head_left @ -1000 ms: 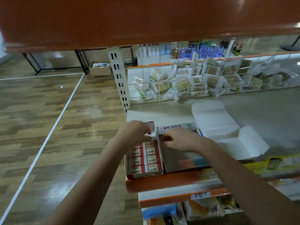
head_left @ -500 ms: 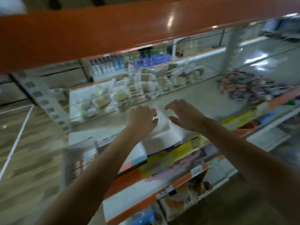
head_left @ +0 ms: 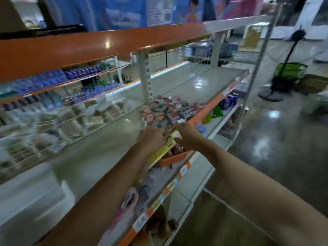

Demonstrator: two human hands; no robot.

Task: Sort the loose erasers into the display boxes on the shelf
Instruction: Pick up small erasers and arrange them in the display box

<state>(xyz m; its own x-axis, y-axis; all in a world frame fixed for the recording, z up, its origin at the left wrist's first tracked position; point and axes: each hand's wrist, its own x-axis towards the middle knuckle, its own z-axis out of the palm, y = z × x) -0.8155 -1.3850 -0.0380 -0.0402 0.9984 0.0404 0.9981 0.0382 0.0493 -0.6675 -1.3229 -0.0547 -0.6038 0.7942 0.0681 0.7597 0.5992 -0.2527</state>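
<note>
Both arms are stretched out over the shelf (head_left: 110, 139), hands side by side and close together near its front edge. The left hand (head_left: 151, 138) is palm down with the fingers loosely bent; I cannot tell whether anything is in it, as the fingertips blur into what lies beyond. The right hand (head_left: 188, 137) is flat, fingers straight and spread a little, thumb out toward the left hand, holding nothing. Between and just under the two hands runs a yellow printed strip (head_left: 167, 145) along the shelf lip, and below that an orange tray (head_left: 174, 159) juts from the front. Just past the fingertips lies the heap of loose erasers (head_left: 168, 109), a jumble of small red, pink and dark packets on the grey shelf beside a white slotted upright (head_left: 146, 77). Farther back, behind thin wire rails, stand blurred pale packets (head_left: 71, 121) and blue bottles (head_left: 53, 77). An orange-fronted upper shelf (head_left: 88, 48) crosses overhead. Off to the right on the glossy floor, well apart, are a black stand (head_left: 276, 89) and a green basket (head_left: 291, 70).
</note>
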